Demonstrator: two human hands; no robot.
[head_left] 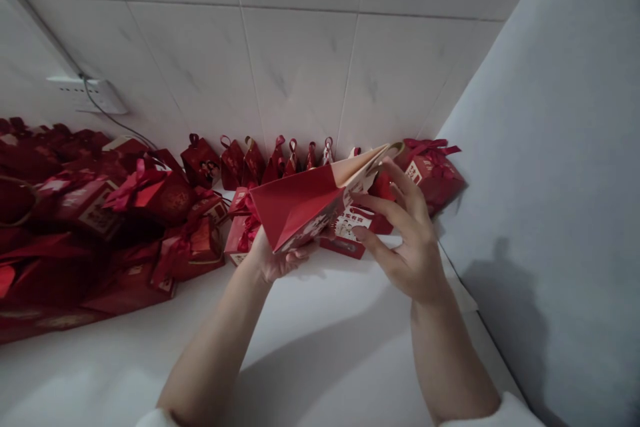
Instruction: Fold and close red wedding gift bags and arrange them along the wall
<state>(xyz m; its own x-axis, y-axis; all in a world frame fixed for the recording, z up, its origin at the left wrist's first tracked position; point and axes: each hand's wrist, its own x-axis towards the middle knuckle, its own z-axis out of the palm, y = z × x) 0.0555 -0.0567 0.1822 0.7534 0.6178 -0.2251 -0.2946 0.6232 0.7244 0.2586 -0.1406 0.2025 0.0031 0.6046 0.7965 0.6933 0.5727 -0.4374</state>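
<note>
**A:** Where is the box point(300, 207) sitting right now?

**B:** It is hanging in the air above the bench point(325, 327). It is tilting, with its open mouth pointing up and to the right. Behind it, ribboned boxes point(250, 160) are lining the foot of the tiled wall.

**A:** And what are the hands doing?

**B:** The left hand point(277, 260) is gripping the box's lower corner from beneath, with the fingers curling under the red card and taking the weight. The right hand point(407, 240) is lying open with its fingers spreading. Its fingertips point(395, 170) are touching the pale flap point(363, 163) at the mouth, and the thumb is hanging free below.

**A:** So I am judging that the flap is being worked. How is that done well?

**B:** I am thinking the left hand should be holding firmly without crushing the thin card, since a dented wall would be showing afterwards. The right hand should be pressing along the fold rather than at the flap's tip, so that the card is bending on its crease and not buckling. Whether the flap has a scored line I cannot tell.

**A:** Is anything crowding the work?

**B:** A flat carton point(350, 233) is lying on the bench just under the right hand. A bowed box point(433, 173) is sitting in the corner just behind it. The big pile point(100, 227) is lying well apart on the left. Working in the air is probably the safer way, as the ribbons nearby are looking easy to snag.
</note>
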